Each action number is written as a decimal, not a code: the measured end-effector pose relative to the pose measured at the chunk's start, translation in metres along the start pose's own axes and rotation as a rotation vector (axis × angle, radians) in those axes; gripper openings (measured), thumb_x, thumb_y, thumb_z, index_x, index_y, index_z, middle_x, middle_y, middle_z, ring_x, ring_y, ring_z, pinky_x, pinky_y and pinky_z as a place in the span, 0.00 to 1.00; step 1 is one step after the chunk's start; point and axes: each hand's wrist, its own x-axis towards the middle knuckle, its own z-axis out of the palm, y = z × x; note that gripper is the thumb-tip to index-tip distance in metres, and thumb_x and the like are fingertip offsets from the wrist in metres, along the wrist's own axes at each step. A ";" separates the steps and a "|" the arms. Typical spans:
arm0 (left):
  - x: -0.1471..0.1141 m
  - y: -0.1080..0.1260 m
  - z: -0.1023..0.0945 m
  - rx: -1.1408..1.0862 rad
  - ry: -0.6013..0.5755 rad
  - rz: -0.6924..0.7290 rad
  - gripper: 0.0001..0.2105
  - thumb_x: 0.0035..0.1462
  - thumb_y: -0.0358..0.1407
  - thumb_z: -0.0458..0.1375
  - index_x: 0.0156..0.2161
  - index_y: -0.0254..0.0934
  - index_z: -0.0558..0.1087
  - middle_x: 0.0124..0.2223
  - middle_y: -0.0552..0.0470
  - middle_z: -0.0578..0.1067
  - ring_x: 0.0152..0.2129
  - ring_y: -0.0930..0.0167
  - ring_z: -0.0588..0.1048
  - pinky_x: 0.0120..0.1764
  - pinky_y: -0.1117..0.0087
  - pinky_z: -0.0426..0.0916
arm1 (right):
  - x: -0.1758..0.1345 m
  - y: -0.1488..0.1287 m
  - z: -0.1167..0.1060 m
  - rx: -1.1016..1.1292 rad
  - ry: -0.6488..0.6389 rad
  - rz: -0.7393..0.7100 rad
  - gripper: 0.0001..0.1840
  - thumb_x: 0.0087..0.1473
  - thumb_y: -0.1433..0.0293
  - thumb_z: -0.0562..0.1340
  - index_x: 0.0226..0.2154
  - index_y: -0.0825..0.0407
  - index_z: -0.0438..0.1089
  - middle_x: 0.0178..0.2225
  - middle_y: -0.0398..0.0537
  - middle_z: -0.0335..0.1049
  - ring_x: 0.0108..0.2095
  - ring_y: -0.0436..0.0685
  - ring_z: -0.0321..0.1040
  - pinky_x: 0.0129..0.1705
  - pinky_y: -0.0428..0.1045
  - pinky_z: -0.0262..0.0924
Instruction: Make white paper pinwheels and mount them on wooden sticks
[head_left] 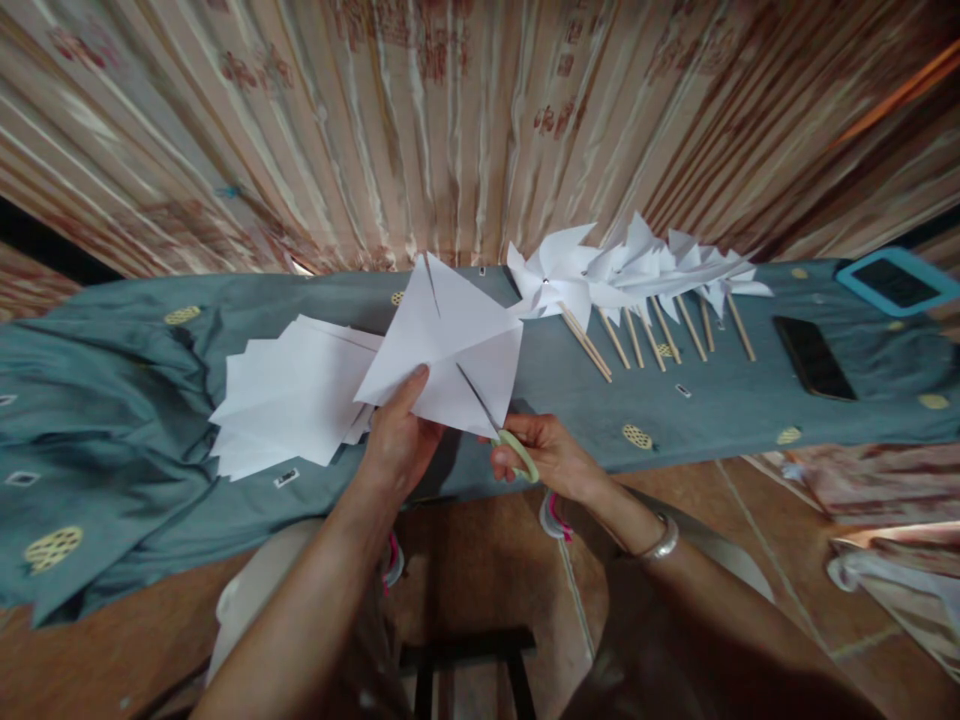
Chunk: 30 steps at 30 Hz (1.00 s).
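A square sheet of white paper (pixel 450 335) is pinched in my left hand (pixel 401 435), thumb on top and fingers underneath. One slit runs in from its far corner. My right hand (pixel 547 455) grips scissors with pale green handles (pixel 519 456). Their dark blade lies across the sheet's near right corner, pointing toward the middle; the other blade is hidden by the paper. Left of my left hand, a fanned stack of white paper sheets (pixel 289 395) rests on the cloth. Several white paper pinwheels (pixel 555 275) on wooden sticks lie in an overlapping row at the back right.
A grey-green cloth with yellow pineapple prints (pixel 600 430) covers the long narrow table. A black phone (pixel 814 358) and a blue-framed device (pixel 896 280) lie at the right end. A pleated, patterned curtain (pixel 450 130) hangs close behind. Below the front edge stands a dark stool (pixel 465 650).
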 end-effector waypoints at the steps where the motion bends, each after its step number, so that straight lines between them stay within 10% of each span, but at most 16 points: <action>1: 0.000 0.000 0.000 0.002 0.000 0.001 0.08 0.52 0.31 0.60 0.39 0.34 0.73 0.34 0.52 0.78 0.31 0.71 0.76 0.36 0.73 0.71 | 0.000 0.000 0.000 0.003 0.000 0.002 0.27 0.33 0.48 0.72 0.25 0.54 0.70 0.17 0.38 0.69 0.16 0.44 0.60 0.20 0.42 0.56; 30: 0.013 0.014 -0.008 -0.050 0.024 0.052 0.08 0.59 0.32 0.55 0.40 0.31 0.74 0.31 0.51 0.79 0.25 0.72 0.76 0.39 0.70 0.74 | -0.014 -0.006 -0.024 -0.117 -0.248 0.192 0.32 0.40 0.47 0.69 0.37 0.57 0.68 0.24 0.42 0.69 0.24 0.47 0.65 0.28 0.45 0.61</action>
